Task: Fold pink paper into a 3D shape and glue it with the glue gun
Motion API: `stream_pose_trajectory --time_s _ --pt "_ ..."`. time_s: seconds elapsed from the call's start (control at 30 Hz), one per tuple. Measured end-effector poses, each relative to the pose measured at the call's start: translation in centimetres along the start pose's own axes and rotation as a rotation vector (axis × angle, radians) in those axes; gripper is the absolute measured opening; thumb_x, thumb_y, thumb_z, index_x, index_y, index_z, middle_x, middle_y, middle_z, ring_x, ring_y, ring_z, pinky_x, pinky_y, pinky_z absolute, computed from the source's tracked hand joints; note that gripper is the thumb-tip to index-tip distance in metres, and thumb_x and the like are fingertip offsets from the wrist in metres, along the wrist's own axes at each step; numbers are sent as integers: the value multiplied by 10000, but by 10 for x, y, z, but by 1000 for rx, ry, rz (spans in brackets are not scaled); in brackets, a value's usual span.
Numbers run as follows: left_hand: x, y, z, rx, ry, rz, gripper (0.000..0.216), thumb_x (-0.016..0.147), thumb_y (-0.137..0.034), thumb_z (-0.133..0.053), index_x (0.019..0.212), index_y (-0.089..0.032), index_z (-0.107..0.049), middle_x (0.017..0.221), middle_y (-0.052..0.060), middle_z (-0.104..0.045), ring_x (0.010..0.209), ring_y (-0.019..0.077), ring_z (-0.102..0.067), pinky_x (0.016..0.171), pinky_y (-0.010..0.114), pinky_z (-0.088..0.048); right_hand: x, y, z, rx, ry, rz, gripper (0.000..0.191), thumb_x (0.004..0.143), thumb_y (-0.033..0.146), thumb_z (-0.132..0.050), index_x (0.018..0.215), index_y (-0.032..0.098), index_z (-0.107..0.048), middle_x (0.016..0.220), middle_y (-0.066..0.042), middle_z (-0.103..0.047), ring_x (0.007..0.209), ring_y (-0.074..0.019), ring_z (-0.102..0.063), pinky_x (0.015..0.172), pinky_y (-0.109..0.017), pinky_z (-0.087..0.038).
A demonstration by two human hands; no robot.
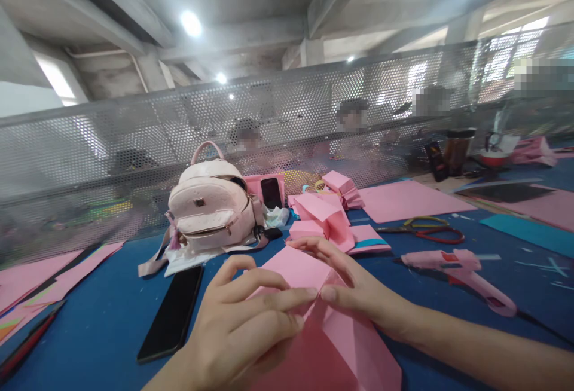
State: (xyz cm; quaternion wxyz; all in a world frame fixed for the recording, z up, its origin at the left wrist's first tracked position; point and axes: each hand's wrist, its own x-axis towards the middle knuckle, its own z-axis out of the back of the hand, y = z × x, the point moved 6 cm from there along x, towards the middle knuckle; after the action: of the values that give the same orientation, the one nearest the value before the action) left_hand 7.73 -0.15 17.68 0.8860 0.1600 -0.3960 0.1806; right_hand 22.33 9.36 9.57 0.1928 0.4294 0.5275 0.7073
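Note:
Both my hands work on a folded pink paper piece (341,343) lying on the blue table (103,331) in front of me. My left hand (244,334) grips its left side, fingers curled and pinching the fold near the middle. My right hand (354,283) rests on the paper's upper right, thumb pressed at the crease, fingers bent over the top edge. The thumbs nearly meet at the fold.
A black phone (173,313) lies left of my hands, a pink backpack (213,208) behind it. Folded pink papers (327,217), scissors (430,229) and a pink glue gun (461,271) sit to the right. A perforated metal screen (134,158) separates other seated people.

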Motion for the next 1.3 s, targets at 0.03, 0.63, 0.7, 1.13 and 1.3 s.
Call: stream_pose_trajectory --time_s 0.03,0.63,0.7,1.13,1.3 --pt "0 0 0 -2 0 0 158 944 -61 -574 863 -180 -638 1022 -9 -798 849 120 -697 866 334 -400 0 -1 0 9 -2 5 691 787 655 -736 1326 270 -540 1396 -94 -494 1425 -295 -355 1211 -492 -220" --pt "-2 2 1 -8 -13 28 163 878 -9 -608 856 -169 -632 1030 -5 -795 839 124 -688 837 334 -413 2 -11 2 8 -7 -34 725 755 690 -728 1306 262 -530 1402 -112 -487 1387 -309 -391 1192 -504 -246" --pt "-1 3 2 -9 -14 34 164 867 -1 -614 863 -164 -634 1031 4 -794 830 125 -686 815 329 -416 2 -12 2 15 1 -25 709 766 674 -729 1311 267 -530 1402 -109 -487 1390 -305 -391 1195 -504 -239" --pt "1 3 -1 -17 22 27 168 885 -27 -580 854 -189 -610 1036 14 -796 856 141 -719 811 337 -439 1 -6 1 50 6 -56 656 806 645 -712 1313 262 -551 1400 -101 -480 1417 -303 -354 1192 -488 -247" --pt "2 4 -2 -29 38 19 161 885 -37 -585 850 -193 -608 1049 14 -794 876 140 -716 816 336 -437 1 -7 0 34 8 -67 688 788 656 -721 1320 254 -551 1414 -111 -481 1421 -315 -347 1192 -497 -243"
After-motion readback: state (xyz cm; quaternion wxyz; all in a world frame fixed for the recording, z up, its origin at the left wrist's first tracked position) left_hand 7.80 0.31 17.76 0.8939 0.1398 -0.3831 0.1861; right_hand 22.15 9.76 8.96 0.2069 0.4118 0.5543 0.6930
